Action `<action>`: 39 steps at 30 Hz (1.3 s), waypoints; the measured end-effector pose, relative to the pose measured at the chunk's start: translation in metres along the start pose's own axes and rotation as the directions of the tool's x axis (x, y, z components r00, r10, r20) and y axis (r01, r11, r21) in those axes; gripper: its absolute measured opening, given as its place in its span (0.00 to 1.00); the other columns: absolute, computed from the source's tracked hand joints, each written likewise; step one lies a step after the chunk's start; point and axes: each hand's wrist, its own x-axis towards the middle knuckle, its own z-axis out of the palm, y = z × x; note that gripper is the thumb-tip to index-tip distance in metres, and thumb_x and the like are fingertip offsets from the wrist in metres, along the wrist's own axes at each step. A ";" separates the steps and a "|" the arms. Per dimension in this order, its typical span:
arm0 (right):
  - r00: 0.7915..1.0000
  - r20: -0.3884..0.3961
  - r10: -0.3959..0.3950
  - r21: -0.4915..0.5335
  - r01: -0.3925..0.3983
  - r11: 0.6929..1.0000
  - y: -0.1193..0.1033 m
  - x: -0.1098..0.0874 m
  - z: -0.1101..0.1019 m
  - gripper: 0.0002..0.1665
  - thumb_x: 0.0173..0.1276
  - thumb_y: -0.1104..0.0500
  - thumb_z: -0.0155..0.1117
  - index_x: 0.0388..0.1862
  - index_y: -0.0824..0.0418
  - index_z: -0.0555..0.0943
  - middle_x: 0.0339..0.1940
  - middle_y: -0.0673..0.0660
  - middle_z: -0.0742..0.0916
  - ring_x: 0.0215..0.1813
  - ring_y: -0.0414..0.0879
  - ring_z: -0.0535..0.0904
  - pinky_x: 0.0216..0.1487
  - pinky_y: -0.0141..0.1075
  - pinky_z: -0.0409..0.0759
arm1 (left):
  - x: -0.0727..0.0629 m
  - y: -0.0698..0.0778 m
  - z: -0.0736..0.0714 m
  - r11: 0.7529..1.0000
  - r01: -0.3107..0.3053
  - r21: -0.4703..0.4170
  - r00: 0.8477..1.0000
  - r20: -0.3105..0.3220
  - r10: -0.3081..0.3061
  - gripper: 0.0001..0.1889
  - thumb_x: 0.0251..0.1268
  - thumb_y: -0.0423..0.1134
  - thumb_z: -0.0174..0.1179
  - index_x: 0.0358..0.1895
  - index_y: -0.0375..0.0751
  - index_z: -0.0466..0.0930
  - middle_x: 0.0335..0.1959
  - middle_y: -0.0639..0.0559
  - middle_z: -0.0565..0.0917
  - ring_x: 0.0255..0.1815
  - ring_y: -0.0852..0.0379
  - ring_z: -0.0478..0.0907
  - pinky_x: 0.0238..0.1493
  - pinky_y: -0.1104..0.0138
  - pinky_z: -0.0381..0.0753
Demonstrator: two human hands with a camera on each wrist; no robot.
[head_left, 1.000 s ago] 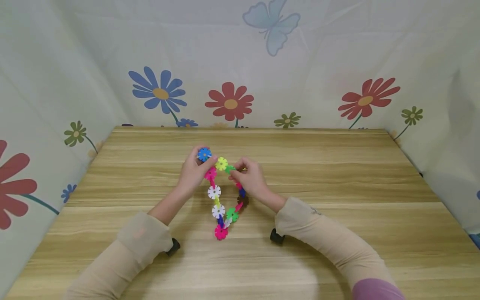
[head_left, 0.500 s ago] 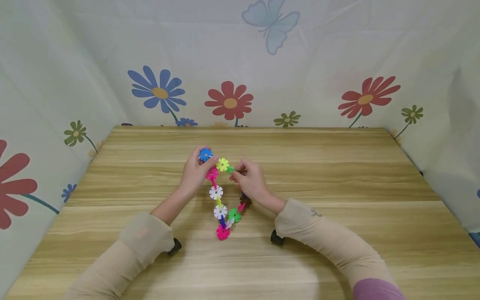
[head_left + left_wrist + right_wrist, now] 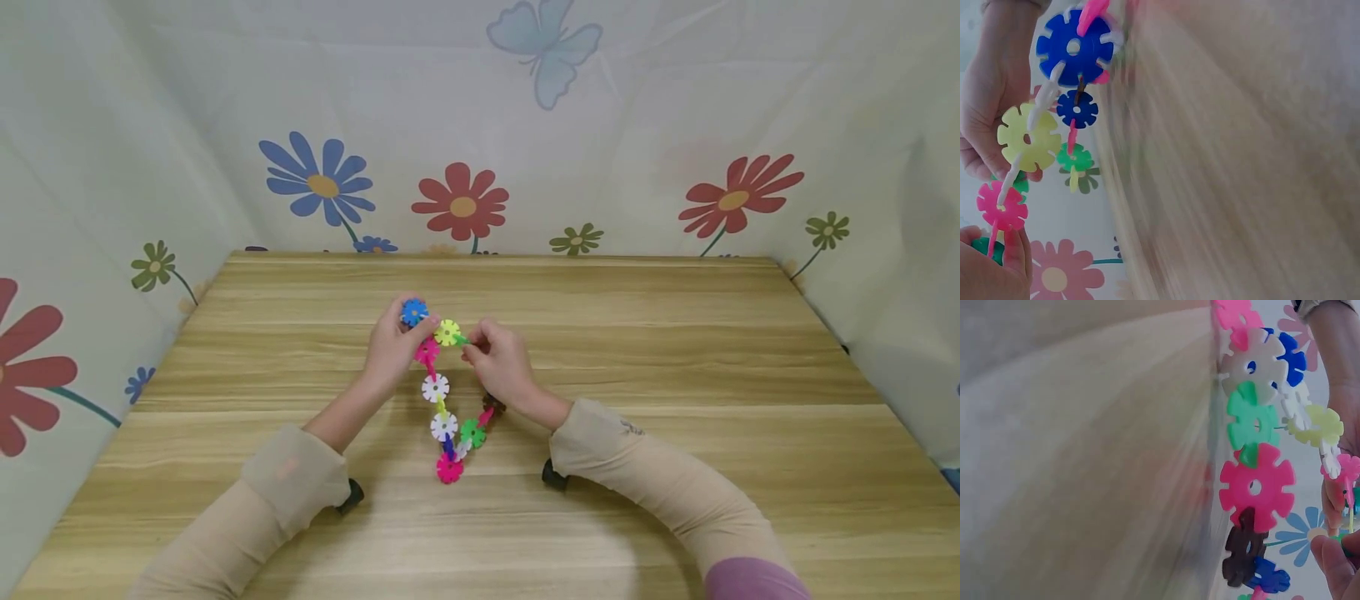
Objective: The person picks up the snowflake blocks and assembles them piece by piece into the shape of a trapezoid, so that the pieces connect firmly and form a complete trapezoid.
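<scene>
A chain of notched plastic snowflake discs in several colours hangs in a loop between both hands. My left hand (image 3: 390, 342) grips it at the upper left, thumb in front, beside a blue disc (image 3: 414, 312). To the right of that thumb sits a yellow disc (image 3: 447, 332). My right hand (image 3: 501, 362) pinches a green disc (image 3: 462, 340) edge-on against the yellow one. White discs (image 3: 435, 387) run down the left side to a pink disc (image 3: 450, 468) at the bottom. The right hand hides part of the chain's right side; a brown disc (image 3: 1246, 547) shows there in the right wrist view.
The loop hangs over a wood-grain table (image 3: 675, 350). Behind and beside the table is a pale cloth (image 3: 637, 125) printed with flowers and a butterfly. Small black devices (image 3: 555, 475) sit at the cuffs of both sleeves.
Both hands keep their hold, and the loop has shifted slightly right and nearer. The green disc has turned more edge-on, and the right hand now covers more of the loop's right side.
</scene>
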 end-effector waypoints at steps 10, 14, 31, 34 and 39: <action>0.998 0.055 -0.013 -0.057 0.017 0.998 -0.002 0.005 -0.010 0.04 0.54 0.73 0.59 0.24 0.67 0.75 0.22 0.60 0.83 0.24 0.45 0.79 0.23 0.25 0.75 | -0.001 -0.002 -0.004 0.999 -0.031 0.026 0.996 0.081 0.029 0.20 0.61 0.48 0.53 0.52 0.44 0.63 0.36 0.49 0.72 0.33 0.57 0.70 0.32 0.71 0.73; 0.996 0.083 -0.007 -0.074 0.013 0.997 -0.005 0.009 -0.016 0.02 0.54 0.72 0.60 0.26 0.68 0.76 0.25 0.60 0.84 0.26 0.45 0.79 0.28 0.26 0.77 | 0.000 -0.001 -0.008 0.999 -0.024 0.023 0.992 0.122 0.021 0.20 0.61 0.48 0.53 0.50 0.41 0.63 0.34 0.50 0.72 0.33 0.57 0.71 0.34 0.71 0.73; 0.962 0.266 -0.060 -0.092 0.088 0.992 -0.005 0.023 -0.037 0.03 0.56 0.71 0.60 0.29 0.67 0.80 0.30 0.60 0.84 0.31 0.46 0.79 0.32 0.27 0.77 | 0.004 0.005 -0.016 0.998 0.045 0.038 0.933 0.356 -0.055 0.23 0.59 0.49 0.55 0.55 0.41 0.66 0.45 0.39 0.79 0.44 0.49 0.78 0.49 0.56 0.75; 0.945 0.317 -0.076 -0.086 0.108 0.990 -0.004 0.023 -0.038 0.05 0.56 0.72 0.59 0.29 0.67 0.80 0.31 0.59 0.83 0.33 0.50 0.79 0.34 0.27 0.77 | 0.004 0.003 -0.014 0.997 0.038 0.070 0.906 0.418 -0.064 0.23 0.60 0.48 0.54 0.55 0.41 0.65 0.47 0.40 0.79 0.44 0.51 0.78 0.49 0.58 0.75; 0.931 0.361 -0.053 -0.078 0.087 0.993 -0.002 0.023 -0.038 0.07 0.57 0.73 0.57 0.30 0.66 0.81 0.33 0.60 0.83 0.35 0.50 0.79 0.35 0.27 0.77 | 0.005 -0.003 -0.008 0.997 0.042 0.066 0.879 0.472 -0.068 0.22 0.60 0.45 0.55 0.54 0.39 0.66 0.47 0.38 0.78 0.43 0.50 0.78 0.44 0.61 0.78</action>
